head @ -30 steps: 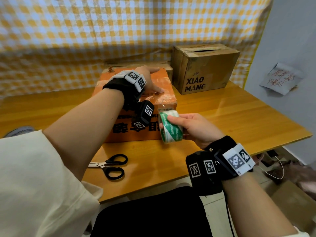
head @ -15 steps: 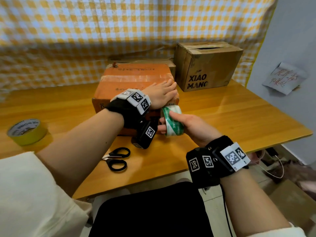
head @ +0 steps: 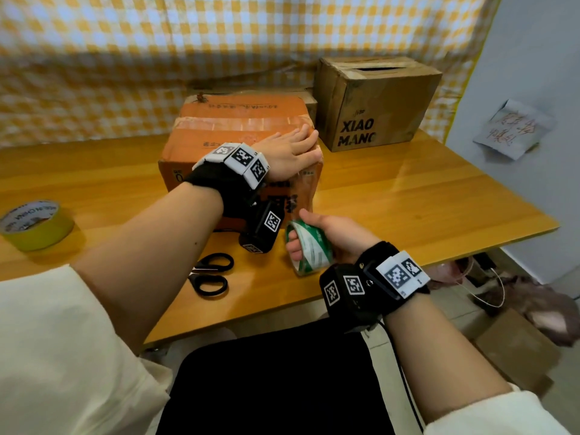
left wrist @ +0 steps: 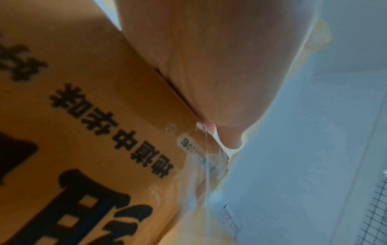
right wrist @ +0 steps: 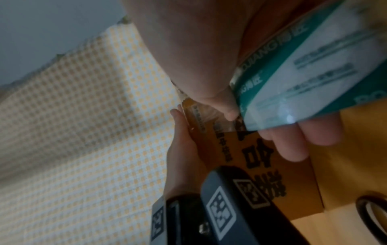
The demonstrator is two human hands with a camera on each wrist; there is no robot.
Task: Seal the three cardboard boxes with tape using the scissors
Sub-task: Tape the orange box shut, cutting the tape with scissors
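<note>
An orange cardboard box (head: 238, 127) stands mid-table with clear tape along its top seam. My left hand (head: 290, 149) lies flat with straight fingers on the box's near right top corner, pressing there; the left wrist view shows the palm (left wrist: 209, 66) on the box edge (left wrist: 104, 116). My right hand (head: 329, 237) grips a green and white tape roll (head: 309, 249) just in front of the box, with a clear strip (head: 309, 189) running up the box's front to the corner. The roll (right wrist: 303, 66) fills the right wrist view. Black-handled scissors (head: 210, 273) lie on the table near the front edge.
A brown box marked XIAO MANG (head: 373, 102) stands at the back right, with a third box (head: 310, 103) partly hidden between it and the orange one. A yellow tape roll (head: 34, 224) sits at the far left. The wooden table (head: 423, 199) ends close on the right.
My left hand slid from the far top of the orange box to its near right corner. My right hand drew the roll down and toward me, stretching tape over the front face.
</note>
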